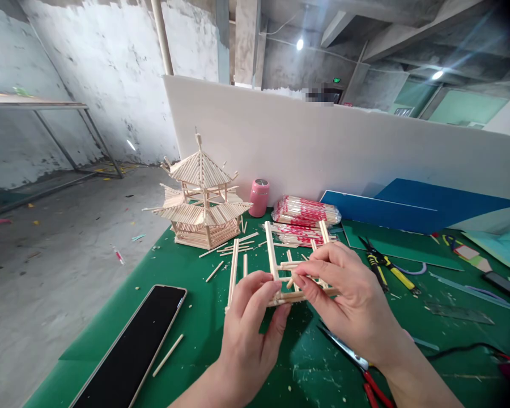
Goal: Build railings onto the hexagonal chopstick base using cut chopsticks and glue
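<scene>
Between my hands is a small open frame (270, 249) built from pale wooden sticks, with several posts standing up from it. My left hand (253, 317) is closed around its near left corner, thumb below and fingers above. The thumb and fingertips of my right hand (344, 289) pinch a short wooden stick (292, 280) at the frame's near side. Part of the frame is hidden behind my right hand. Beyond it, to the left, stands a two-tiered pavilion model (202, 195) made of the same kind of sticks.
A phone (131, 345) and a loose stick (168, 356) lie at the left. Red-handled pliers (352, 357) sit below my right wrist, yellow-handled pliers (386, 266) farther right. At the back are a pink container (259, 198), bagged sticks (306, 211) and a white partition (280, 136).
</scene>
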A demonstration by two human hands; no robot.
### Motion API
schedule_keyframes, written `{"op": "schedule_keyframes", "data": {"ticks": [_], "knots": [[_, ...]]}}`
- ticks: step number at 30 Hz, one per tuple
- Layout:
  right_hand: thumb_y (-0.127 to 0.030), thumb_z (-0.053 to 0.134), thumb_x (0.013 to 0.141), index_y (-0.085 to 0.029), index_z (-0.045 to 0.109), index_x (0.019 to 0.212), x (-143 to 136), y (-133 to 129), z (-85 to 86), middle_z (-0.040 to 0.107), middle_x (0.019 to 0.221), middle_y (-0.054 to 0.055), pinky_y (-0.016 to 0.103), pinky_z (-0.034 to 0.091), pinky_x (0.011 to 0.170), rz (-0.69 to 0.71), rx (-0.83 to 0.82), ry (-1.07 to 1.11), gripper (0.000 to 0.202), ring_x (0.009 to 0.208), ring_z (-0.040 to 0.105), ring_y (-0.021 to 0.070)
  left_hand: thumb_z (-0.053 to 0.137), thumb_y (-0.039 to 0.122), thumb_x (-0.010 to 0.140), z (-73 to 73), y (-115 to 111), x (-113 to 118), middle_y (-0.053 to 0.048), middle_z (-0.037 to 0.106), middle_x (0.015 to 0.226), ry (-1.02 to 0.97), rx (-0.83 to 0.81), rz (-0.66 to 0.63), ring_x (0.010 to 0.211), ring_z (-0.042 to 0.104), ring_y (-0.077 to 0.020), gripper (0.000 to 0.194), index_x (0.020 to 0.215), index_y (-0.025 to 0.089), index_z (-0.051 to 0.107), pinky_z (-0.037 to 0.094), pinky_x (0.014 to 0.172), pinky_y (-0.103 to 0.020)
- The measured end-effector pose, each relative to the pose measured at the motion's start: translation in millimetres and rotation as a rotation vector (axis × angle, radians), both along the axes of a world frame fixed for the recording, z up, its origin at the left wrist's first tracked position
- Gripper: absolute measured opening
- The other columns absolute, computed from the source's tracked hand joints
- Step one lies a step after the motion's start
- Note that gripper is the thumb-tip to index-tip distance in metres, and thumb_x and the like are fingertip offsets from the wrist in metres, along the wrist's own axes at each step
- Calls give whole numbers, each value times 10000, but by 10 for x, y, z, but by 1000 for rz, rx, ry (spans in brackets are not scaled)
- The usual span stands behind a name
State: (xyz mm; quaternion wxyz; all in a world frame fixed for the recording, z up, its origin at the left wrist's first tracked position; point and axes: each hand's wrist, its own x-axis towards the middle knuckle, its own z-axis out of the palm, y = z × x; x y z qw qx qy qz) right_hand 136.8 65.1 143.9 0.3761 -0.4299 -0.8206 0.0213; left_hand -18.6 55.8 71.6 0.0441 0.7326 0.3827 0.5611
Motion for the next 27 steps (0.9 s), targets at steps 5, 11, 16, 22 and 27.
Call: {"op": "schedule_keyframes", "data": {"ticks": [5, 11, 16, 22, 27], "knots": [[-184, 531, 796, -210, 656, 836, -8, 17, 0, 558, 708, 20, 315, 420, 650, 0, 10, -16, 134, 700, 513, 155, 529, 80, 772, 57, 9, -13, -82, 509, 959, 26, 7, -9, 862, 544, -171, 242, 993, 175, 510, 517, 696, -282], [-173, 542, 784, -203, 651, 819, -17, 32, 5, 562, 715, 18, 307, 411, 646, -13, 14, -12, 119, 700, 519, 151, 527, 57, 760, 87, 5, -7, -76, 506, 931, 26, 28, -32, 824, 538, -157, 233, 965, 166, 517, 510, 676, -260], [-168, 551, 779, -194, 639, 807, -26, 39, -3, 552, 714, 16, 313, 404, 661, -15, 6, -18, 96, 705, 510, 150, 513, 40, 761, 71, -16, -18, -69, 473, 929, 43, 22, -62, 809, 524, -145, 250, 974, 166, 550, 521, 657, -250], [-171, 531, 787, -197, 638, 800, -37, 34, -12, 552, 705, 14, 311, 403, 642, -8, 3, -15, 112, 699, 511, 153, 507, 41, 771, -3, -17, -31, -71, 424, 957, 75, 9, -90, 813, 500, -136, 356, 1093, 184, 556, 534, 630, -232], [-162, 530, 783, -199, 637, 809, -27, 31, -21, 555, 703, 13, 309, 411, 639, 7, 32, 1, 116, 699, 517, 152, 498, 42, 772, -1, -7, -30, -79, 418, 962, 81, 3, -104, 820, 502, -144, 426, 1169, 195, 515, 546, 636, -251]]}}
